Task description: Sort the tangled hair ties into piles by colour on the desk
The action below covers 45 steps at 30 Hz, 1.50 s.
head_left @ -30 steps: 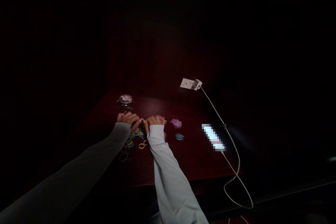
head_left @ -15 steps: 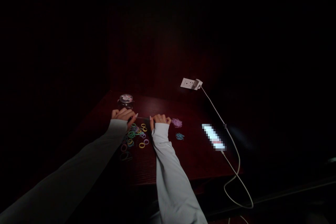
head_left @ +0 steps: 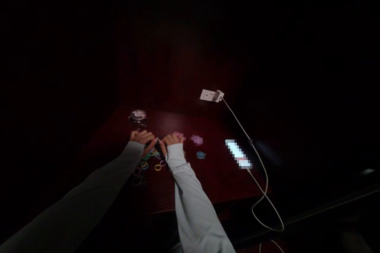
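My left hand [head_left: 144,138] has its fingers curled together just in front of a clear jar [head_left: 138,118] with a patterned lid. Beside it, my right hand [head_left: 171,140], wearing a ring, is also closed, its fingertips nearly meeting those of the left. Whatever lies pinched between them is too small and dark to make out. Below the hands lie several coloured rings, among them a yellow ring [head_left: 158,167] and a pinkish ring [head_left: 137,171]. A pink pile [head_left: 179,135] of small pieces shows just behind my right hand.
Right of the hands are a purple pile [head_left: 196,140] and a blue pile [head_left: 201,155] on the dark red table [head_left: 208,182]. A lit, blurred-out phone [head_left: 238,153] lies further right, its white cable [head_left: 266,178] running to a wall socket [head_left: 208,95].
The hands have come together, closing the gap where a thin strand was stretched between them. My right hand has shifted left, uncovering the pink pile. The whole view has shifted slightly.
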{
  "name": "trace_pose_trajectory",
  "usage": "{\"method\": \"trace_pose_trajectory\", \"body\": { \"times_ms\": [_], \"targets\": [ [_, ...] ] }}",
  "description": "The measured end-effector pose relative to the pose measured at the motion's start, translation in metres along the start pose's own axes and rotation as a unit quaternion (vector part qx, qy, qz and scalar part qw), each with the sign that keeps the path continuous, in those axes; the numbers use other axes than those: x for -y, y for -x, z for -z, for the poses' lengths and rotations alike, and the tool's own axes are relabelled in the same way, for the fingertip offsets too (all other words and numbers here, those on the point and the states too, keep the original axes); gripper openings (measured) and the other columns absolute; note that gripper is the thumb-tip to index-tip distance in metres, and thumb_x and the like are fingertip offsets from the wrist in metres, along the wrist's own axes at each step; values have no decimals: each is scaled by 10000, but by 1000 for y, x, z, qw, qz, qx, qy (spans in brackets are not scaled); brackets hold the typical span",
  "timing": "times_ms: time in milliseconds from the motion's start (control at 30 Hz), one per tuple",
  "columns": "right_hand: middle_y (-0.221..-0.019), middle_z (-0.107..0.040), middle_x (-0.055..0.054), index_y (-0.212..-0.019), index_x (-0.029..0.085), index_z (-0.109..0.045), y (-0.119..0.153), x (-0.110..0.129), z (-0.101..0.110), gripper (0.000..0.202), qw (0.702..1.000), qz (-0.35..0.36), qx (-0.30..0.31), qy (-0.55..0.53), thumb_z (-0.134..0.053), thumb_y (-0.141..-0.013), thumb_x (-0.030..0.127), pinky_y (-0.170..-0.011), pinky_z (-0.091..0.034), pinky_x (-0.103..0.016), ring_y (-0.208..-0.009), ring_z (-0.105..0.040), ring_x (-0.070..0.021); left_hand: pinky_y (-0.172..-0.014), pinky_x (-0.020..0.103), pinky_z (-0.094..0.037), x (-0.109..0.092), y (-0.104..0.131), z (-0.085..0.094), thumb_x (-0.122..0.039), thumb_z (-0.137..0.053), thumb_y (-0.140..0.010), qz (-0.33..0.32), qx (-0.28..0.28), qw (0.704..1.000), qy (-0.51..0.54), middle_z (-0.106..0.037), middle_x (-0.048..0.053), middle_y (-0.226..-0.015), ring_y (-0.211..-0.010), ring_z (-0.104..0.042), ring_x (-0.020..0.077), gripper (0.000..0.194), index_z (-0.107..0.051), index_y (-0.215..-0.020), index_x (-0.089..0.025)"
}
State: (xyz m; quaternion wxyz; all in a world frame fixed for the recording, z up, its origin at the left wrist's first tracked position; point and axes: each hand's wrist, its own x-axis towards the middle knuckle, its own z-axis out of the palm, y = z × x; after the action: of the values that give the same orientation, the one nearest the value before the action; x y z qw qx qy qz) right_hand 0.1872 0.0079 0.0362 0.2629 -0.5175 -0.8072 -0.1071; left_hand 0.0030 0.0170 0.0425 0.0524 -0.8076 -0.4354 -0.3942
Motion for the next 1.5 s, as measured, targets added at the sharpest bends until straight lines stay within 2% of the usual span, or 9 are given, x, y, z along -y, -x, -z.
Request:
{"method": "trace_pose_trajectory", "body": {
  "times_ms": [200, 367, 500, 600, 733, 900, 1033, 1333, 1500],
  "targets": [
    [-956, -774, -23, -958, 258, -766, 10, -32, 21, 232, 993, -106, -54, 19, -593, -1101, 319, -938, -266, -373, -981, -583, -220, -871, 422, -315, 3, -3, 7, -286, -473, -1061, 37, -18, 999, 12, -709, -9, -740, -811, -610, 202, 341, -594, -746, -237],
    [-962, -781, -50, -988, 267, -811, 51, -81, 50, 344, 974, -199, -101, 42, -505, -1127, 342, -948, -247, -406, -998, -578, -244, -863, 413, -318, 11, -6, 3, -326, -478, -1025, 101, -35, 994, 32, -663, -20, -672, -785, -578, 204, 374, -554, -671, -234],
    [-998, -792, -80, -969, 279, -850, 82, -109, 65, 445, 952, -283, -95, 66, -463, -1132, 426, -954, -237, -438, -1018, -559, -274, -851, 420, -310, 18, -8, -2, -358, -496, -977, 157, -47, 985, 61, -662, 3, -653, -795, -591, 223, 392, -538, -608, -232],
    [-1015, -794, -79, -936, 291, -864, 92, -114, 66, 480, 956, -275, -72, 71, -468, -1124, 488, -950, -235, -441, -1039, -550, -284, -853, 432, -314, 22, -8, -3, -385, -509, -959, 177, -57, 979, 83, -679, 10, -654, -804, -599, 236, 383, -556, -607, -242],
    [-1038, -789, -76, -899, 294, -868, 94, -112, 63, 499, 959, -266, -58, 73, -483, -1111, 528, -946, -245, -438, -1063, -550, -292, -854, 447, -319, 26, -8, -2, -404, -514, -938, 185, -76, 975, 102, -687, 12, -640, -805, -591, 244, 370, -563, -605, -251],
    [-1073, -799, -82, -901, 270, -854, 92, -107, 62, 442, 954, -278, -82, 76, -506, -1107, 447, -969, -244, -451, -1090, -559, -301, -856, 449, -326, 31, -9, -3, -379, -508, -924, 221, -101, 963, 119, -700, 24, -663, -836, -605, 256, 347, -561, -607, -249],
    [-1045, -799, -76, -930, 272, -841, 84, -89, 54, 415, 963, -235, -100, 86, -498, -1117, 412, -949, -256, -428, -1051, -571, -276, -883, 438, -355, 33, -11, -4, -315, -498, -941, 256, -99, 954, 124, -718, 24, -714, -875, -633, 255, 331, -556, -624, -241],
    [-1105, -816, 0, -1134, 353, -831, -2, -14, 31, 151, 994, -73, 40, -77, -727, -1026, 367, -965, -311, -362, -1082, -595, -228, -911, 453, -359, 31, -11, -5, -359, -484, -977, 252, -71, 959, 109, -685, 26, -704, -854, -647, 252, 388, -579, -619, -241],
    [-1061, -809, 14, -1111, 363, -831, -22, 4, 6, 135, 994, -78, 49, -54, -764, -996, 338, -947, -333, -348, -1052, -601, -215, -880, 436, -347, 33, -11, -7, -366, -493, -978, 217, -63, 969, 95, -683, 15, -680, -797, -631, 228, 402, -584, -608, -238]
  ]
}}
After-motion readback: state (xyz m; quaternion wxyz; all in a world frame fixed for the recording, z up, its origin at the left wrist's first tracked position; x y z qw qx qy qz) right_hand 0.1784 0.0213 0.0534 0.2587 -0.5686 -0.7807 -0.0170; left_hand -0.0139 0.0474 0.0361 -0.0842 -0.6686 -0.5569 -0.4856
